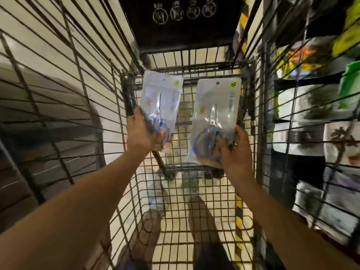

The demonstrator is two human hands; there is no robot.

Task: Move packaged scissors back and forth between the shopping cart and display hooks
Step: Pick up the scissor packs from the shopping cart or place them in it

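Left hand [139, 133] grips left scissors pack [160, 102] by its bottom; right hand [236, 151] grips right scissors pack [213, 117] likewise, both inside cart [194, 201].

We see pale tiled floor [212, 203] through the wire mesh. Right side: blurred shelf [303, 82] stock, yellow-green packs [348, 88] up top, white and dark packs [341, 145] lower. A black-and-yellow striped strip [238, 217] runs along the floor. Left: a grey curved fixture [58, 121], too blurred to identify.
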